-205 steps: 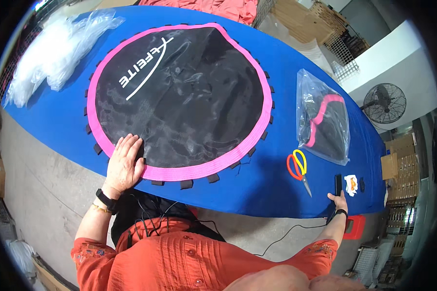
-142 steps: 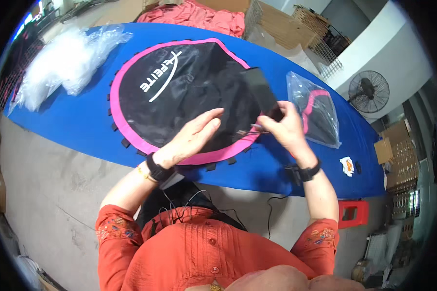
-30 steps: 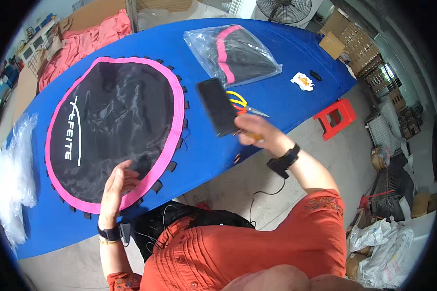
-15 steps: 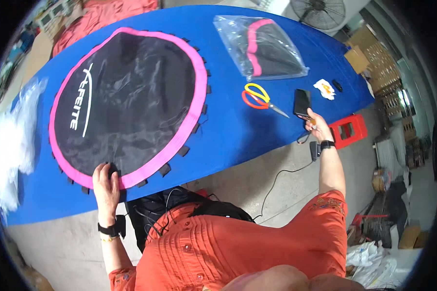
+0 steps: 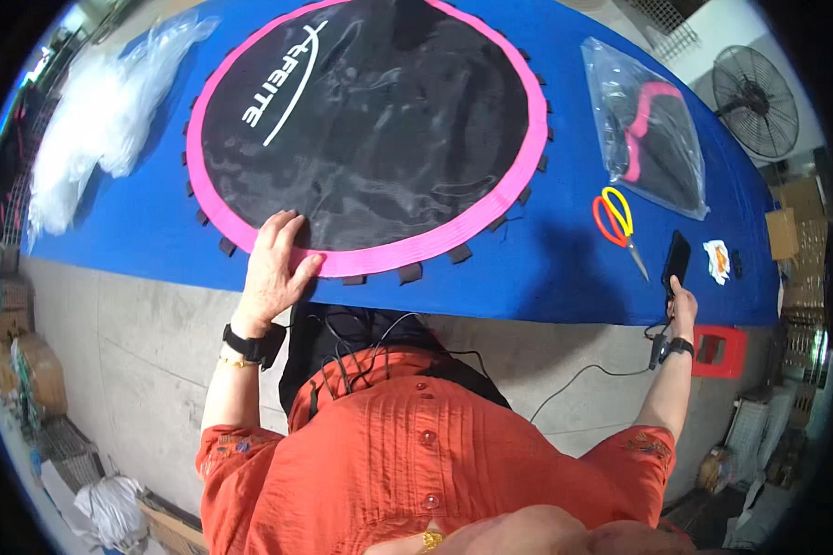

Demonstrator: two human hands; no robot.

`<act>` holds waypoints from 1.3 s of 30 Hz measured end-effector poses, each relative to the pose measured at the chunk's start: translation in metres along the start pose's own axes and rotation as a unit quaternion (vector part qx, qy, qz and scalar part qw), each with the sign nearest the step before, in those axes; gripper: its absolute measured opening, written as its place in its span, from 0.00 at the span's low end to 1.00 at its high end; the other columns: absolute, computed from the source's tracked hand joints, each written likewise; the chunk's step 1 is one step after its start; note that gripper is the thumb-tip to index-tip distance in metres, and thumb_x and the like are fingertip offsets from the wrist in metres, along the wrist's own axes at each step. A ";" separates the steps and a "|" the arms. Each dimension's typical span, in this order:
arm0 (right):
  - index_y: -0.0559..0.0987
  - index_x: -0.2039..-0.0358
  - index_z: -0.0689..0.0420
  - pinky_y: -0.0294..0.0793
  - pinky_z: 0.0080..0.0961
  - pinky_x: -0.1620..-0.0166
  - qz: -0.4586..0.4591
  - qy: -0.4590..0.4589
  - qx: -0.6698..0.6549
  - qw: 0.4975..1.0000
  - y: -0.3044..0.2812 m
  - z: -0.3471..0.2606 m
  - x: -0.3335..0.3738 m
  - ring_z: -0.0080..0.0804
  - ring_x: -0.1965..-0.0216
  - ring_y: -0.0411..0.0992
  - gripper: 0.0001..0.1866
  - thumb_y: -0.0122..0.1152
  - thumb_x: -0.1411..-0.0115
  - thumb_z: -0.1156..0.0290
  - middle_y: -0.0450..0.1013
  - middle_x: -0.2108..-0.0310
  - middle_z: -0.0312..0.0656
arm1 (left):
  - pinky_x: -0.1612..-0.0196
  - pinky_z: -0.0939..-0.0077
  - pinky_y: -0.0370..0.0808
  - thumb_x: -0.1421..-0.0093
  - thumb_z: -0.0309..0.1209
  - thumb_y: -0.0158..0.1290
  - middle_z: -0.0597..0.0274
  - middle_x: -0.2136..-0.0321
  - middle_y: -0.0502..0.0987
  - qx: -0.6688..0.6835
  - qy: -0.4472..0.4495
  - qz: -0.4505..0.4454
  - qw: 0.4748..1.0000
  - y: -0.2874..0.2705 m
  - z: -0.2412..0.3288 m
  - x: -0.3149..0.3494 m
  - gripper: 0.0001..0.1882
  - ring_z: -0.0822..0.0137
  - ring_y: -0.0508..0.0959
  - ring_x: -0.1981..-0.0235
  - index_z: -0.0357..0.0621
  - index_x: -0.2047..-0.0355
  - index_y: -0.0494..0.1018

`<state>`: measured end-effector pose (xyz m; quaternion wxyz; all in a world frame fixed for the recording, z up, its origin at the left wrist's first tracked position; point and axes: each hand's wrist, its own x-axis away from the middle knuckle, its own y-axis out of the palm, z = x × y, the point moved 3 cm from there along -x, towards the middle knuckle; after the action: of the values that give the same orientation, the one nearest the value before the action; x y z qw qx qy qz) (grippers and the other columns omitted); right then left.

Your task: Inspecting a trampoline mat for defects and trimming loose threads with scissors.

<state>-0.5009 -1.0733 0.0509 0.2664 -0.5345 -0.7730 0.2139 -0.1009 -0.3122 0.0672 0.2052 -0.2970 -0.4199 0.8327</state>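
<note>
One mat under left hand

Through my feed I see a workshop: concrete floor, cardboard, caged fan, long blue-covered tabletop.

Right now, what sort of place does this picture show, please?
Probably a workshop or packing area: a mat, a filled clear bag and scissors lie on a table, with boxes beyond its right end.

There's bold white lettering, one slanting word, on the left part of the round black mat, and look, a curved white line sweeps along beside it, meeting one end!
</note>
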 end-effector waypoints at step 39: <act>0.83 0.62 0.57 0.81 0.40 0.55 -0.219 -0.603 0.118 0.758 0.317 -0.245 0.313 0.48 0.58 0.81 0.06 0.71 0.37 0.72 0.81 0.62 0.44 | 0.37 0.51 0.71 0.33 0.35 0.61 0.52 0.45 0.81 0.029 0.101 -0.025 0.994 -0.001 0.015 -0.001 0.18 0.47 0.76 0.39 0.41 0.46 0.80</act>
<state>-0.2074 -0.6609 0.1008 -0.1543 -0.0748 -0.8382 0.5177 -0.1104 -0.3210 0.0756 0.2759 -0.3630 -0.3797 0.8050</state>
